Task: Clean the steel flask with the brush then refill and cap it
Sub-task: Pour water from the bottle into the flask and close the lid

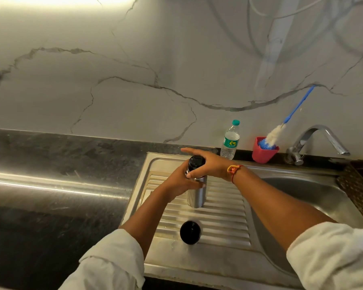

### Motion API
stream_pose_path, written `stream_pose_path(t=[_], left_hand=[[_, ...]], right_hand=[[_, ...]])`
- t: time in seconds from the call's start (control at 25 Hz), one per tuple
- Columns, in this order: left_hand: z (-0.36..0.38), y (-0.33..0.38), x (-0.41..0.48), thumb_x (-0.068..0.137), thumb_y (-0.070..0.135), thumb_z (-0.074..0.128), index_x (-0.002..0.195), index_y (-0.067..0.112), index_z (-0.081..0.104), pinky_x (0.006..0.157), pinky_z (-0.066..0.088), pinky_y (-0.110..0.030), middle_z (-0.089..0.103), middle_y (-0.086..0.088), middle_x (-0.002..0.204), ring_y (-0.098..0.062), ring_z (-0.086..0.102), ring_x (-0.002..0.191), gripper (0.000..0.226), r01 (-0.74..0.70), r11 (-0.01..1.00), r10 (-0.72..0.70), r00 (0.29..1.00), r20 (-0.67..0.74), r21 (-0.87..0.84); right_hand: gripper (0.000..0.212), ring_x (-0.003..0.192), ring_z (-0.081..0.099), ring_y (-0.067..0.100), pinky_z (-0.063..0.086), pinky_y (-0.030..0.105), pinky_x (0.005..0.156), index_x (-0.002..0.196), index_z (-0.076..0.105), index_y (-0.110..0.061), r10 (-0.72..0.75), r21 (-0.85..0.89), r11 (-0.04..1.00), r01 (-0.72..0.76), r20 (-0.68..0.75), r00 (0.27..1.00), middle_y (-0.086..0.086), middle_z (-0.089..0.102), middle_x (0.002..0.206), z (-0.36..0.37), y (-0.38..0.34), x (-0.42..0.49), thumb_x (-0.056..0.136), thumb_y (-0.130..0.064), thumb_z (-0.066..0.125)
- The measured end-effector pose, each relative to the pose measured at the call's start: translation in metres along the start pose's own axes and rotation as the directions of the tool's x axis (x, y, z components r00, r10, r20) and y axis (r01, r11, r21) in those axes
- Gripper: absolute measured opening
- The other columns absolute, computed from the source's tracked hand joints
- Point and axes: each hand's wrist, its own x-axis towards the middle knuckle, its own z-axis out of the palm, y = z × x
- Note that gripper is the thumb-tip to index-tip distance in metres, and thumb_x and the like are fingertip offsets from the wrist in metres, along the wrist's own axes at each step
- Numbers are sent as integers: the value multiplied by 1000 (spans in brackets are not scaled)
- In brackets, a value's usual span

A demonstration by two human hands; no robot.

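So, kitchen setup: dark stone table [50, 185] with a shiny streak of light across it, and a white marble-look wall [134, 80] with grey veins behind it. A steel sink [218, 216] is set into the table, ribbed drainboard on the left and basin on the right, with a chrome tap [319, 139] at the back.

The steel flask [196, 195] stands upright on the drainboard. The left grip [180, 183] is wrapped around its body, fingers curled round it. The right grip [205, 164] sits over the black top [195, 162] on the flask's mouth, thumb pressed to the near side and forefinger sticking out straight past it. There's an orange thread [234, 169] on that wrist. White sleeves are rolled up on both arms.

A second black cap [190, 232] lies on the drainboard, nearer the person and well clear of the flask.

By the wall there's a plastic water bottle [230, 141] with a teal lid and a green label; the print is too small to read. Beside it, a red cup [262, 152] holds the brush [275, 135], blue handle leaning up and right. A woven basket [358, 185] sits at the far right edge.
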Motion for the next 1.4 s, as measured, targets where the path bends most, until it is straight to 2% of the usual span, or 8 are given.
stream_pose_path(t=[0.2,0.36,0.52,0.68,0.88,1.08,1.24,1.4], left_hand=[[23,-9,5,70,-7,83,136,22,57,94,60,-38,73,0,119,-17,71,111,77,-78,997,77,980,-183,-3],[36,-22,5,71,-9,82,132,15,58,90,60,-33,72,-1,116,-14,70,109,70,-123,992,112,944,-310,-17],[45,-22,1,81,17,79,123,18,60,80,57,-21,70,9,105,-5,68,100,47,-105,988,144,895,-422,116],[42,-18,3,85,11,79,126,17,58,75,54,-17,69,7,104,-11,69,101,47,-62,984,124,913,-388,169],[19,-17,-1,75,12,90,142,21,46,96,55,-26,64,6,127,-11,64,116,82,-93,963,144,971,-190,253],[-7,-24,-13,71,20,93,144,23,44,108,45,-30,55,5,144,-15,50,136,88,-20,935,70,989,-128,355],[-11,-38,-25,69,24,94,153,16,36,108,43,-29,45,-4,156,-19,43,143,103,81,913,-32,991,-127,399],[-12,-46,-32,70,22,94,152,16,38,108,44,-33,45,-4,155,-22,42,144,99,123,917,-72,987,-146,378]], right_hand=[[37,116,62,11,52,39,101,110,68,-14,-45,233,967,102,-235,971,-8,66,127,18,19,1,76,-4,77],[30,96,67,11,58,39,88,97,69,-25,16,171,979,110,-605,796,-8,73,102,50,19,3,69,-22,78],[25,83,63,6,58,31,75,92,68,-27,21,96,993,73,-733,680,-10,69,88,63,14,5,71,-27,81],[39,89,64,9,57,32,80,100,65,-26,43,132,989,65,-677,734,-8,68,94,58,11,0,69,-35,87],[105,124,42,5,37,25,102,151,31,-24,65,161,987,10,-452,889,-13,45,131,45,22,-28,66,-36,91],[61,91,54,11,42,20,72,108,48,-23,212,122,977,-176,-668,713,-6,50,105,97,72,-65,69,-57,81],[45,91,59,10,47,23,69,100,58,-27,322,-28,934,-357,-372,871,-7,58,105,137,99,-67,73,-58,77],[40,102,63,19,53,34,82,115,63,-31,318,-349,858,-377,-214,924,-3,66,113,148,101,-55,81,-49,71]])
